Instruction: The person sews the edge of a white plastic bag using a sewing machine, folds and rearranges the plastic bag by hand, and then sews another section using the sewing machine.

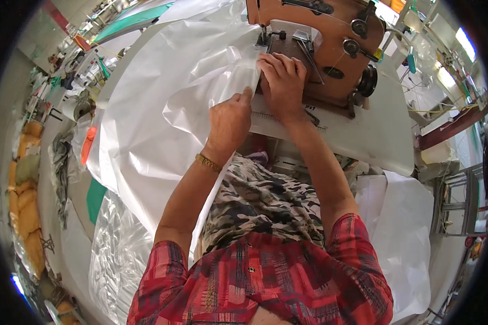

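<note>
- White sheet (146, 122): over the left part of the sewing table (387, 130), draping past its front edge; right-hand border runs away from the body toward the presser foot (263, 39).
- Left hand (229, 122): curled, grasping that border.
- Right hand (283, 89): nearer the presser foot, fingertips on the border; grip cannot be told.
- Brown sewing machine (331, 51): right of the sheet.

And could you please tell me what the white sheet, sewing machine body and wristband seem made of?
White sheet: probably plastic film or coated fabric, glossy, given its bright highlights and crisp creases.
Sewing machine body: likely metal, painted brown, judging by its smooth, even colour.
Wristband: perhaps gold-toned metal, from its segmented look.
</note>
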Motion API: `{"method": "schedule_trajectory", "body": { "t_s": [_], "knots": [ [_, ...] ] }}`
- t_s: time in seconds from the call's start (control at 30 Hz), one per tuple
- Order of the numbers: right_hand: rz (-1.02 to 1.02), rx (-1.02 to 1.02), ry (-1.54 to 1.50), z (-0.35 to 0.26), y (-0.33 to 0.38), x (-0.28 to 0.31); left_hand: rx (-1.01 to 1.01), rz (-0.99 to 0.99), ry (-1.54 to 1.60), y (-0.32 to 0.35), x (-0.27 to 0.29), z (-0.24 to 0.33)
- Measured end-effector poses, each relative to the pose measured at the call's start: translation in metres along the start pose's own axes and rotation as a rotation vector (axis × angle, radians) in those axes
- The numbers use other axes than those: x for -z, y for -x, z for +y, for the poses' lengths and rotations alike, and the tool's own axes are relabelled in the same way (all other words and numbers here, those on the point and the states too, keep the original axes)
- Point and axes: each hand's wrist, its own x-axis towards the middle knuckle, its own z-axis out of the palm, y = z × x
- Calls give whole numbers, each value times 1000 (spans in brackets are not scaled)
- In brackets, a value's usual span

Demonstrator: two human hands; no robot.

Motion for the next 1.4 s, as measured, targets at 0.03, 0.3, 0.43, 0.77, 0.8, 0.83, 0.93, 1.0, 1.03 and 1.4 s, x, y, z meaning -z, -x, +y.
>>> {"method": "schedule_trajectory", "body": {
  "t_s": [0.03, 0.3, 0.43, 0.77, 0.8, 0.83, 0.93, 1.0, 1.03, 1.4],
  "knots": [
    [1, -1, -6, 0, 1, 0, 2, -2, -6, 0, 0, 0],
    [7, 5, 147, 3, 0, -9, -100, 9, -83, -22, -3, -11],
    [-15, -7, 152, 0, 0, -8, -122, 37, -86, -33, -7, -14],
    [-56, -53, 92, -6, -1, -3, -109, -46, -77, -37, -1, -11],
    [-67, -48, 102, -6, -1, -4, -106, -46, -69, -38, -1, -11],
    [-65, -45, 102, -5, -1, -5, -105, -43, -70, -38, -2, -12],
    [-62, -40, 108, -4, 0, -8, -97, -11, -60, -40, -3, -12],
    [-50, -45, 108, -3, 0, -8, -95, -59, -52, -44, 0, -9],
    [-49, -42, 107, -3, 0, -9, -94, -56, -53, -45, -1, -9],
    [-58, -39, 116, -3, -1, -7, -92, -67, -79, -51, -1, -9]
  ]
}}
